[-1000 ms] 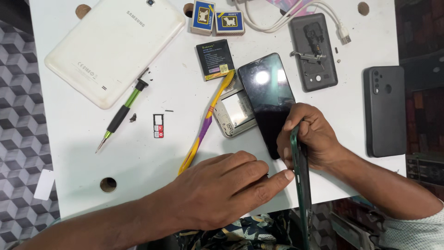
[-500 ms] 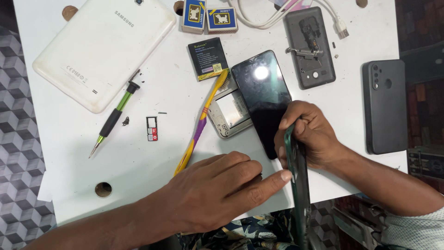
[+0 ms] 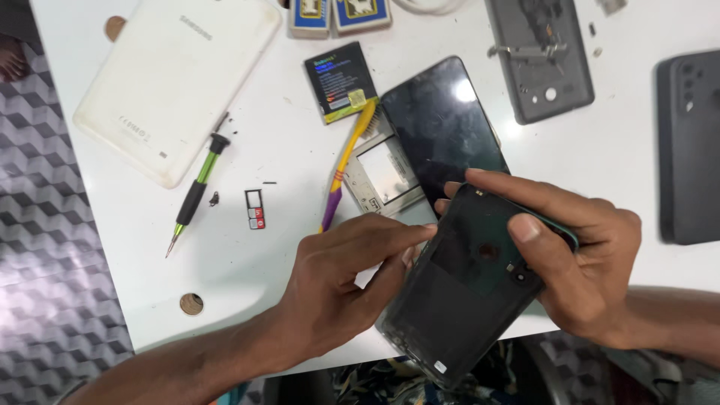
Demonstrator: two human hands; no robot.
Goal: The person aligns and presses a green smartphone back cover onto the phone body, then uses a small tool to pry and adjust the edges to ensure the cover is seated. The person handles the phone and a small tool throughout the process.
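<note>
White tabletop fills the view [image 3: 247, 270], with grey patterned floor off to one side, and right at the near edge the action is on the dark phone back cover [image 3: 457, 300]. It is already off the phone and tilted up over the table edge, inner face to the camera, so the separation looks done; what remains, judging by the parts spread around, is the work inside the handset. The right hand [image 3: 585, 270] clamps the cover's upper end, thumb pressed on the inner face, fingers curled round the far rim. The left hand [image 3: 345, 277] steadies the cover's left edge, fingertips touching it, not pinching hard. So the cover sits between both hands, held mostly by the right. Just beyond lies the phone body with its black screen [image 3: 442, 127], resting partly on a silver frame piece [image 3: 386, 176]. Beside that, a yellow and purple pry tool [image 3: 345, 165], a small card tray [image 3: 255, 208] and a green-handled screwdriver [image 3: 196, 191]. Farther back sit a black battery [image 3: 339, 81], a white tablet [image 3: 176, 79], a grey phone shell [image 3: 540, 56] and, at the right edge, another dark phone [image 3: 690, 146].
</note>
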